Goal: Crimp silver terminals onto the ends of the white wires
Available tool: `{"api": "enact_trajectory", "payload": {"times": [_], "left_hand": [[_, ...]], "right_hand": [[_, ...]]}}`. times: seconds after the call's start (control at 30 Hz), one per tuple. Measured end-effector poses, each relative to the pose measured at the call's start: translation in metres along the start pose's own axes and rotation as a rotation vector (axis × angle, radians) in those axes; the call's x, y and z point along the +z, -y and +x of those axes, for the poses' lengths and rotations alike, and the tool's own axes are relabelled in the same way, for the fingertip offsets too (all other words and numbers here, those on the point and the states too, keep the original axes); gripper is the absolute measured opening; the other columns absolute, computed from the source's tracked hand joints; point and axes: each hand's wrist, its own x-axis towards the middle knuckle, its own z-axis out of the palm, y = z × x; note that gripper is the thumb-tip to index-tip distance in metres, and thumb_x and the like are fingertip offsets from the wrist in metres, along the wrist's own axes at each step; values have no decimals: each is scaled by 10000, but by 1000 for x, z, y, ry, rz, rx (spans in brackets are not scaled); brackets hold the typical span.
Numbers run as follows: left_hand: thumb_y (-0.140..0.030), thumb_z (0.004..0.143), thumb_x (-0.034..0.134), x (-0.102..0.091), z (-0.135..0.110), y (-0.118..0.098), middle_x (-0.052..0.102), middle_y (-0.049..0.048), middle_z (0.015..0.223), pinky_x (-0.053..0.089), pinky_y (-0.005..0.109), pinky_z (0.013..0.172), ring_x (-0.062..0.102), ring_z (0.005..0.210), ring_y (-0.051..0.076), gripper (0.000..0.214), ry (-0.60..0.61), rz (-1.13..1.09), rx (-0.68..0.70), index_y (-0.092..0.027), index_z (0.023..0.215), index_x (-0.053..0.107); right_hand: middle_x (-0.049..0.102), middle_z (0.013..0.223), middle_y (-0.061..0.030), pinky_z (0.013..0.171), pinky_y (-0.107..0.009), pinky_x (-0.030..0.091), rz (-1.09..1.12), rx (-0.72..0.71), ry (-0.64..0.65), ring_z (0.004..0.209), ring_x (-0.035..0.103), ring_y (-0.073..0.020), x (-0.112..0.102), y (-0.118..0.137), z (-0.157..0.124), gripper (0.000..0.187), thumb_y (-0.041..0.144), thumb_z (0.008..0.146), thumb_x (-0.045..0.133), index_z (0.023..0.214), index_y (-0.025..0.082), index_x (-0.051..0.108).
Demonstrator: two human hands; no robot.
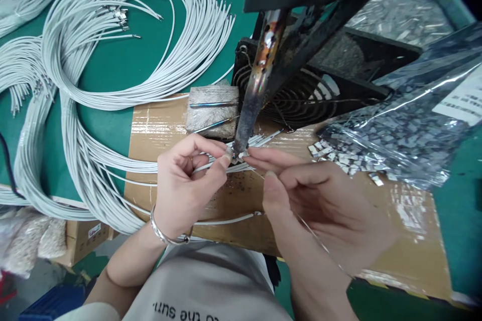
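My left hand (188,180) is closed in a pinch on a white wire (202,167), its fingertips close beside the tip of a hanging soldering iron (259,70). A small metal terminal (243,153) sits right at that tip, partly hidden by the iron and fingers. My right hand (320,200) holds a thin strand of solder wire (320,243) between thumb and fingers; the strand runs back across the palm. Its index fingertip reaches the terminal, though whether it grips it I cannot tell. Other white wires (263,139) lie behind the tip.
Big bundles of white wires (124,95) cover the left. A wrapped block with metal rods (213,98) stands behind my left hand. A black fan (301,100) sits behind the iron. Loose terminals (339,155) spill from a plastic bag (406,125) at right. Cardboard (410,241) lies underneath.
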Motion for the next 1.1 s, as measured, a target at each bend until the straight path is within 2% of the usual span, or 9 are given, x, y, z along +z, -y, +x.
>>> {"api": "enact_trajectory", "payload": {"times": [0.33,0.53,0.73,0.9,1.1], "left_hand": [[-27,727,809,0,1,0,787,9,803,299,167,419,455,513,38,164,-7,27,16,-178,703,749],[-31,707,824,-1,0,-1,789,22,806,307,179,423,461,513,50,163,-17,36,9,-176,690,750],[-60,686,845,1,1,-1,781,33,790,284,191,414,427,493,52,156,-27,49,-16,-175,672,742],[-66,698,841,1,1,-2,779,31,793,260,196,408,389,480,45,158,-22,50,-5,-178,671,733],[-56,709,832,0,1,-2,784,31,804,277,194,415,415,495,49,161,-27,69,9,-176,677,729]], "right_hand": [[834,1136,-56,977,-294,657,-33,-33,27,1094,809,-195,-2,0,1,202,28,909,711,868,215,646],[831,1158,-50,967,-380,664,-45,-44,53,1092,810,-239,-4,-2,2,205,38,890,727,882,233,664],[839,1087,-48,908,-389,667,-48,22,-69,1015,816,-232,6,3,0,189,94,927,715,826,243,654],[840,1075,-30,874,-333,673,-51,7,-79,992,817,-201,6,4,1,185,97,919,728,817,236,661],[831,1150,-24,946,-304,643,-58,-45,21,1049,809,-184,-2,-1,1,220,18,876,744,895,230,687]]}}
